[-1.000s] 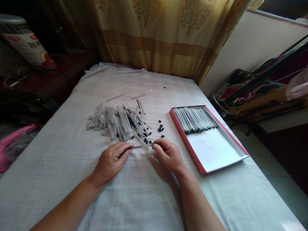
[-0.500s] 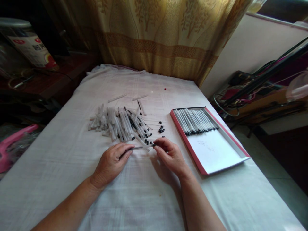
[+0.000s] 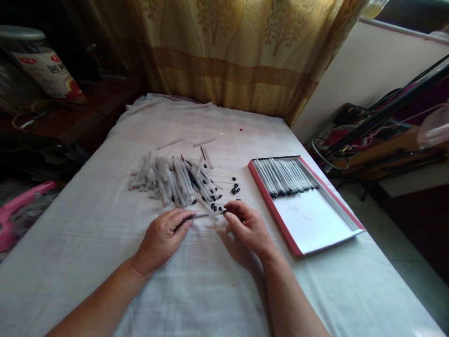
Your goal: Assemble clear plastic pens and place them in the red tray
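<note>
My left hand (image 3: pixel 162 238) is closed in a pinch on the left end of a thin pen refill (image 3: pixel 201 216). My right hand (image 3: pixel 248 227) pinches the right end of the same piece, where a clear pen barrel sits over it. Both hands rest low over the white cloth (image 3: pixel 105 243). Just beyond them lies a heap of clear pen barrels (image 3: pixel 171 180) and several small black caps (image 3: pixel 235 188). To the right, a flat red-edged box (image 3: pixel 312 220) holds a row of assembled pens (image 3: pixel 286 177).
A gold patterned curtain (image 3: pixel 228 51) hangs behind the table. A dark side table with a labelled tub (image 3: pixel 42 65) stands at the left, a pink object (image 3: pixel 21 206) below it. Cables and dark rods (image 3: pixel 386 121) crowd the right. Two loose barrels (image 3: pixel 185 141) lie farther back.
The view has shifted slightly since the earliest frame. My hands have stayed almost still, with the right fingers closing a little further along the pen piece.
</note>
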`<state>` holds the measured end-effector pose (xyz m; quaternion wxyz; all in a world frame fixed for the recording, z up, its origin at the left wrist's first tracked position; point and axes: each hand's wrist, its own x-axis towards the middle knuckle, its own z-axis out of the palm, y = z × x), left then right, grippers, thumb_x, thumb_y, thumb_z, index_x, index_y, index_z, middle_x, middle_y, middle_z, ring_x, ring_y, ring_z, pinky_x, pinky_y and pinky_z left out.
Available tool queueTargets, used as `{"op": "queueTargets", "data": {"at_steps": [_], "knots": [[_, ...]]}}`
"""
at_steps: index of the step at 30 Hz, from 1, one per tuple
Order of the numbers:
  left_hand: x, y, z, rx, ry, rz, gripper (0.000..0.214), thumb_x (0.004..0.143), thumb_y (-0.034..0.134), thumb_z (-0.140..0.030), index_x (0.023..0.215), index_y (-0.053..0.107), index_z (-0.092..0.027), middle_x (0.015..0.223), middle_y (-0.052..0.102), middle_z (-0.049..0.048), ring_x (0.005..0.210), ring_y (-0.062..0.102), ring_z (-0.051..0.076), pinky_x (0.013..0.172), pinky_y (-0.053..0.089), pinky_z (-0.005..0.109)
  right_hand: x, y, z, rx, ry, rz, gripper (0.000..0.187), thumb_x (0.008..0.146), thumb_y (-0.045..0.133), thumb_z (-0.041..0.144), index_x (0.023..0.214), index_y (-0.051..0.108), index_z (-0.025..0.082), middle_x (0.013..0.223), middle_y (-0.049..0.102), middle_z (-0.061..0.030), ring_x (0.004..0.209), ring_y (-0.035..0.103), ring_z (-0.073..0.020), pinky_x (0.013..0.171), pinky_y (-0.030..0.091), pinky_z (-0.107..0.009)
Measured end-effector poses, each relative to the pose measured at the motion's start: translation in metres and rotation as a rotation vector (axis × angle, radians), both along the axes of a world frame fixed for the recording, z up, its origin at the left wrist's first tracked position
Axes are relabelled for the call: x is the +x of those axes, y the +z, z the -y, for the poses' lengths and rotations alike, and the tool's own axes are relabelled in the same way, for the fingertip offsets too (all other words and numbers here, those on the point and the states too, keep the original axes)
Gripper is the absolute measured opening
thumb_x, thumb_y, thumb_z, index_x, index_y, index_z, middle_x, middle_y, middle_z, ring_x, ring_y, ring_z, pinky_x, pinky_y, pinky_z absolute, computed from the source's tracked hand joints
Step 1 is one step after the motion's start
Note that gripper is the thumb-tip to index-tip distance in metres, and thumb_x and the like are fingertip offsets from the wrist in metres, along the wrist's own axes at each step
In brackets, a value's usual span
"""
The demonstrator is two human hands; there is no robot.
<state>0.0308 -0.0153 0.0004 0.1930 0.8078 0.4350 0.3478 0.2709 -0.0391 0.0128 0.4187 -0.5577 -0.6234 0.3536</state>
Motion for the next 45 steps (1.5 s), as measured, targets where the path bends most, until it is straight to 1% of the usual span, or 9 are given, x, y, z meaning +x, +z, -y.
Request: {"op": "queueTargets", "data": {"at_steps": [6,10,14,17,22,26,32,37,45], "knots": [[0.001,0.0,0.0,-0.021,0.001,0.02,0.022,0.091,0.054,-0.031,0.105,0.07,-0.022,0.098,0.074,0.0055,0.091,0.069,0.019,0.083,0.055,0.03,-0.001,-0.001,0.0,0.001,-0.016,-0.052,0.011,0.086,0.06,0.028,0.089,0.067,0.021,0.077,0.067,-0.0019,0.068,0.06,-0.0148,0.061,0.048,-0.025],[0.0,0.006,0.0,-0.077,0.021,-0.005,0.033,0.091,0.054,-0.043,0.114,0.066,-0.021,0.098,0.074,0.006,0.086,0.07,0.019,0.077,0.056,0.029,-0.003,0.001,0.0,-0.015,-0.038,-0.225,0.012,0.086,0.059,0.029,0.092,0.066,0.02,0.075,0.066,-0.001,0.059,0.059,-0.0121,0.057,0.048,-0.024],[-0.002,0.01,0.0,-0.105,0.014,-0.032,0.039,0.095,0.043,-0.049,0.095,0.069,-0.021,0.078,0.074,0.0035,0.072,0.07,0.018,0.069,0.054,0.027,-0.005,0.003,-0.001,-0.004,-0.068,-0.314,0.01,0.084,0.061,0.027,0.089,0.065,0.02,0.075,0.067,-0.0011,0.059,0.06,-0.0119,0.057,0.05,-0.024],[-0.002,0.008,0.0,-0.112,0.051,0.003,0.037,0.094,0.045,-0.048,0.086,0.068,-0.021,0.065,0.069,0.0001,0.061,0.066,0.015,0.061,0.052,0.024,-0.007,0.004,-0.001,-0.012,-0.074,-0.312,0.01,0.083,0.062,0.027,0.088,0.066,0.02,0.075,0.067,-0.0011,0.058,0.059,-0.0116,0.056,0.05,-0.024],[0.0,0.005,0.0,-0.131,0.111,0.054,0.03,0.089,0.054,-0.048,0.094,0.067,-0.021,0.083,0.073,0.0017,0.067,0.068,0.015,0.063,0.054,0.024,-0.008,0.005,-0.001,-0.025,-0.085,-0.303,0.012,0.082,0.063,0.029,0.087,0.066,0.02,0.074,0.066,-0.0011,0.058,0.059,-0.012,0.056,0.05,-0.024],[-0.001,0.009,0.001,-0.111,0.055,-0.016,0.036,0.092,0.049,-0.05,0.103,0.067,-0.022,0.092,0.075,0.0039,0.074,0.071,0.017,0.068,0.055,0.026,-0.008,0.005,-0.001,-0.008,-0.096,-0.304,0.012,0.082,0.063,0.03,0.088,0.065,0.02,0.074,0.067,-0.0015,0.058,0.06,-0.0122,0.057,0.051,-0.025],[-0.001,0.01,0.0,-0.067,0.031,-0.033,0.031,0.094,0.047,-0.043,0.083,0.067,-0.022,0.075,0.07,0.0014,0.068,0.067,0.016,0.064,0.051,0.024,-0.009,0.006,-0.002,-0.008,-0.101,-0.295,0.013,0.082,0.063,0.032,0.086,0.065,0.02,0.073,0.068,-0.0015,0.057,0.06,-0.0123,0.055,0.051,-0.025],[-0.001,0.008,-0.001,-0.059,0.08,0.046,0.024,0.09,0.056,-0.043,0.089,0.065,-0.021,0.08,0.066,0.001,0.065,0.063,0.014,0.061,0.05,0.023,-0.01,0.005,-0.002,-0.031,-0.109,-0.298,0.014,0.081,0.063,0.032,0.086,0.064,0.02,0.073,0.067,-0.0013,0.057,0.059,-0.0122,0.055,0.051,-0.025],[0.001,0.009,-0.001,-0.074,0.017,0.125,0.017,0.09,0.059,-0.034,0.095,0.069,-0.021,0.083,0.066,0.0037,0.077,0.065,0.016,0.07,0.053,0.024,-0.019,0.004,-0.002,-0.064,-0.122,-0.423,0.017,0.079,0.065,0.034,0.089,0.061,0.02,0.071,0.067,-0.0006,0.056,0.057,-0.0115,0.052,0.049,-0.023]]}}
